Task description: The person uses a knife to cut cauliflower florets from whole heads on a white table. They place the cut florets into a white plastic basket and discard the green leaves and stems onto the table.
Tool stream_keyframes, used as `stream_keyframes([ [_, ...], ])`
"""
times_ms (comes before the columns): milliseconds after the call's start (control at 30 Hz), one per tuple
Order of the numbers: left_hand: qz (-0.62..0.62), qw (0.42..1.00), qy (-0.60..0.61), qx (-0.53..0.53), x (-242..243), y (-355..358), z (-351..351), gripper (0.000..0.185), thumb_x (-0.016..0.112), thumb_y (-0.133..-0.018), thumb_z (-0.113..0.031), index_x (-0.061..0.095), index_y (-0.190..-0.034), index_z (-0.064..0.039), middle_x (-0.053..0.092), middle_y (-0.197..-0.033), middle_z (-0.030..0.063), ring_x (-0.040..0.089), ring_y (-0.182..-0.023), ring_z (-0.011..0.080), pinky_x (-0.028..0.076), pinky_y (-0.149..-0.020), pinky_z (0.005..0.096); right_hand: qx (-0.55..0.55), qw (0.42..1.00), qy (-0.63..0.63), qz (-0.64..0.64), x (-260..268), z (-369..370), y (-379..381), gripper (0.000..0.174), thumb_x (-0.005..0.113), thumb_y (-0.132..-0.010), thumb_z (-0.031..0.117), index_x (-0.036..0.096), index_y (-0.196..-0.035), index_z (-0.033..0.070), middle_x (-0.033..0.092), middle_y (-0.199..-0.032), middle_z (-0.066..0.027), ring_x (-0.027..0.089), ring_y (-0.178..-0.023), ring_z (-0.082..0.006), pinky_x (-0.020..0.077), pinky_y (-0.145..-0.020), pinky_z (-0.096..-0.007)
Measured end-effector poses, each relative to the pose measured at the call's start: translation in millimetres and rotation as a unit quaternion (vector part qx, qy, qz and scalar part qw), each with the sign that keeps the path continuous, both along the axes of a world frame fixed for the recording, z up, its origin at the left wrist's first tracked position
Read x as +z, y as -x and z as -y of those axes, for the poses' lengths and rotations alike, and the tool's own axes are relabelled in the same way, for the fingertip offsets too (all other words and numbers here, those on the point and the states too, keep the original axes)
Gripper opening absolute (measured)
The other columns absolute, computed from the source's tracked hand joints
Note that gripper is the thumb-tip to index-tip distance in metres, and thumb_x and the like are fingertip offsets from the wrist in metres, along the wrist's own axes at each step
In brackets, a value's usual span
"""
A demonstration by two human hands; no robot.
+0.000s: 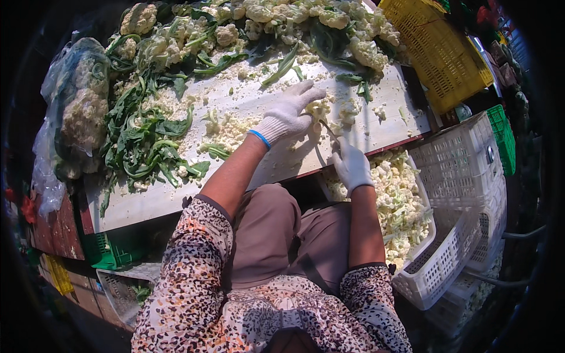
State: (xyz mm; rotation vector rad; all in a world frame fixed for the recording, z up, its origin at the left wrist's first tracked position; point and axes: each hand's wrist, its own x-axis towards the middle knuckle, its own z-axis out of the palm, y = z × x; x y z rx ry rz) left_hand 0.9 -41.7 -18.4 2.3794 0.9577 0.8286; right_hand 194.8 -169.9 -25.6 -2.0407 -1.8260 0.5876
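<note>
My left hand (291,108), in a white knit glove with a blue band at the wrist, holds a cauliflower piece (318,108) above the white tabletop (269,170). In my right hand (352,165), also gloved in white, is a small knife (329,130). Its dark blade reaches up to the stem side of the piece. Another cauliflower floret (349,112) lies just to the right of the piece. Part of the knife's handle is hidden inside my right hand. Crumbs of cauliflower (236,130) are scattered left of my left hand.
Cauliflower heads (273,15) are heaped along the table's far side. Trimmed green leaves (137,137) and a plastic bag of cauliflower (84,97) lie at left. A crate of cut florets (397,207) stands at my right, beside white crates (459,163) and a yellow crate (437,53).
</note>
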Motion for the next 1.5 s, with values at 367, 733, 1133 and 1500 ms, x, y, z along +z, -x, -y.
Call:
stream_keyframes([
  [367,-0.068,0.981,0.175,0.05,-11,-18,-22,0.038,0.068,-0.082,-0.015,0.063,-0.118,-0.008,0.068,-0.104,0.014,0.067,-0.099,0.028,0.052,-0.088,0.0349,-0.066,0.997,-0.036,-0.024,6,1,3,0.022,0.055,-0.092,0.023,0.053,-0.109,0.01,0.067,-0.095,-0.0204,0.064,-0.089,-0.0433,0.0496,-0.075,-0.0522],
  [733,-0.04,0.988,-0.012,0.147,-4,-34,23,0.025,0.07,-0.079,-0.022,0.066,-0.099,-0.009,0.067,-0.089,0.0125,0.063,-0.092,0.0331,0.045,-0.091,0.0436,-0.086,0.994,-0.043,-0.052,-5,-23,22,0.021,0.051,-0.096,0.023,0.052,-0.108,0.006,0.065,-0.093,-0.0254,0.062,-0.09,-0.0468,0.0474,-0.077,-0.0531],
  [1133,-0.059,0.984,0.001,0.165,-9,-34,25,0.019,0.066,-0.082,-0.028,0.066,-0.092,-0.011,0.068,-0.088,0.0127,0.065,-0.092,0.0328,0.029,-0.109,0.0567,-0.084,0.996,0.033,0.022,-11,-35,33,0.023,0.05,-0.094,0.02,0.048,-0.109,0.003,0.065,-0.092,-0.029,0.063,-0.091,-0.0478,0.0485,-0.08,-0.0547],
  [1500,-0.037,0.983,0.061,0.169,-17,-15,20,0.028,0.072,-0.077,-0.028,0.072,-0.098,-0.01,0.07,-0.096,0.015,0.064,-0.097,0.0343,0.047,-0.092,0.0427,-0.098,0.991,0.087,0.002,-10,-47,38,0.028,0.052,-0.092,0.021,0.051,-0.115,0.006,0.065,-0.1,-0.0302,0.063,-0.098,-0.0471,0.0479,-0.085,-0.0544],
])
